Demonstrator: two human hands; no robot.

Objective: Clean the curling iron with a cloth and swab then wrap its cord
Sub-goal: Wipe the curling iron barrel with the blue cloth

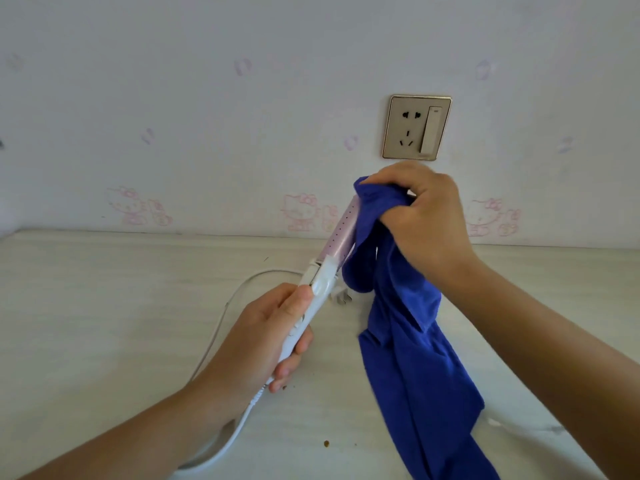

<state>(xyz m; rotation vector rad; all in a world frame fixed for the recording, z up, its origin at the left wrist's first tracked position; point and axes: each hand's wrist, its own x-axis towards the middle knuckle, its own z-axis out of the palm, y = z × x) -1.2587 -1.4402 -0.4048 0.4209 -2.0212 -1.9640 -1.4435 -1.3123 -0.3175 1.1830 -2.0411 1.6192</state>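
My right hand [426,216] holds the cloth [408,341] on the curling iron [341,230], left hand [263,334] grips it; swab, cord [227,304] not yet done.

No word, number or brand name can be read anywhere. The wall socket [417,127] has a tiny mark at the top of its switch [431,131] — too small to make out. The curling iron [341,233] shows no legible label. The wallpaper [207,98] carries only faint pink cartoon cat figures [130,206] with bows — pictures, not lettering.
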